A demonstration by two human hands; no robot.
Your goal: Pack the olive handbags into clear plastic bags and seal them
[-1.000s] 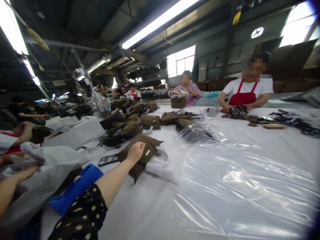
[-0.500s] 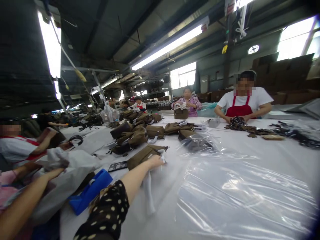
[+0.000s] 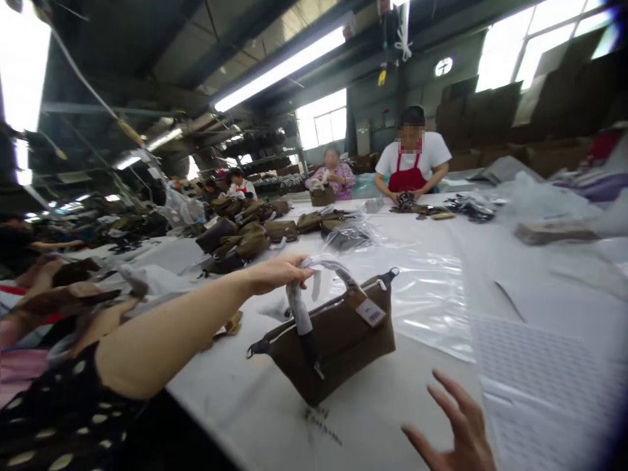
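Left hand (image 3: pixel 282 271): fingers closed around the top of the pale-wrapped carrying handle (image 3: pixel 300 311).
Right hand (image 3: pixel 466 435): fingers spread and holding nothing, just beside the handbag, apart from it.
Olive-brown handbag (image 3: pixel 348 343): hangs from or is steadied by the left hand, centre foreground; whether its base touches the worktop cannot be told.
Hang tag (image 3: pixel 371 313): lies against the handbag's side, below the zip.
Worktop (image 3: pixel 235 399): white, with dark handwritten marks (image 3: pixel 324 425) near the handbag's lower corner.
Clear plastic sheeting (image 3: pixel 432 314): flat on the worktop, beyond the handbag.
Printed paper (image 3: pixel 554 392): at right, past the right hand.
Bag pile (image 3: pixel 252 242): farther back, left of centre.
Co-worker in red apron (image 3: pixel 407 180): across the worktop, both hands at dark pieces (image 3: pixel 406 200).
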